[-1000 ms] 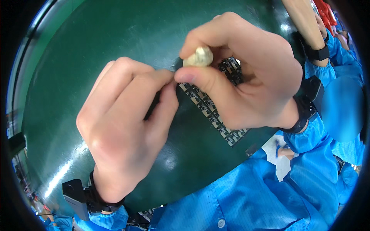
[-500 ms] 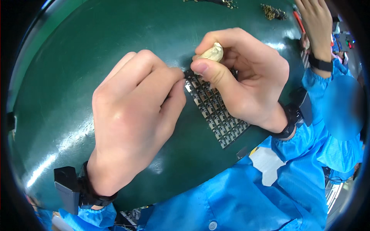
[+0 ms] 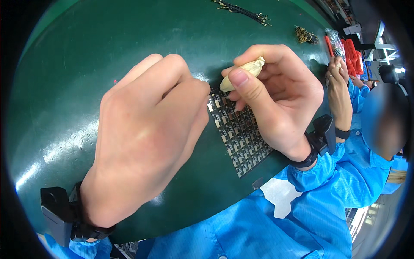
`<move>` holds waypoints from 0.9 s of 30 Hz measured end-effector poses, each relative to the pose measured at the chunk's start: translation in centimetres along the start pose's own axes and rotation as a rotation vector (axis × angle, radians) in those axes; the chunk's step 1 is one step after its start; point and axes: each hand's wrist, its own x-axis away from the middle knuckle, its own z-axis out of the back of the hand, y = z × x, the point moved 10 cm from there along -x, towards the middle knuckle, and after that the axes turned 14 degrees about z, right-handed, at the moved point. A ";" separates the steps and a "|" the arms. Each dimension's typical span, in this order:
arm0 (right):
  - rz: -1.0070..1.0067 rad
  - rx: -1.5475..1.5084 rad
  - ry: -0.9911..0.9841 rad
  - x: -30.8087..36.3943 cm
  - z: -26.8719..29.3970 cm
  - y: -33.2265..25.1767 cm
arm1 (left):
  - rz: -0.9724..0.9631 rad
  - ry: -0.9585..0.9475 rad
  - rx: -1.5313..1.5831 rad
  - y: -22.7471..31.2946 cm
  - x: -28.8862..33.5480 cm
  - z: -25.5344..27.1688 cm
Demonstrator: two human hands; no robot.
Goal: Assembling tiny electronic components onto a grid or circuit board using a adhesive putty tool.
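A dark panel of small circuit boards (image 3: 243, 138) lies on the green table, set out in a grid of rows. My left hand (image 3: 151, 125) is closed in a pinch at the panel's upper left corner; its fingertips hide whatever is between them. Over the panel's top end, my right hand (image 3: 284, 95) pinches a pale yellow crinkled piece (image 3: 252, 69) between thumb and index finger. The lower tip of this piece points toward the panel's top edge, near the left fingertips. The other right fingers curl just above the boards.
Black cables with gold ends (image 3: 246, 12) lie at the far edge, beside a gold-tipped bundle (image 3: 305, 35). On the right, a co-worker's hands (image 3: 338, 82) are close to red bundles (image 3: 352, 56). The green table (image 3: 64, 108) stretches left.
The view has shifted, and the yellow piece now slants with more of it showing. My left hand stays pinched by the panel corner. The co-worker's raised hand has come down.
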 end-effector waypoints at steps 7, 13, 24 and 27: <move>0.020 0.012 -0.023 0.0 0.1 0.0 | -0.008 0.010 0.009 0.1 -0.1 -0.1; -0.006 0.033 -0.018 0.0 0.1 0.0 | -0.017 0.012 0.003 0.0 0.1 0.0; 0.013 0.036 -0.029 -0.1 -0.2 -0.3 | -0.028 0.024 0.009 0.0 0.1 0.3; 0.044 0.096 -0.061 0.1 -0.3 -0.4 | -0.026 0.021 0.010 -0.1 0.2 0.0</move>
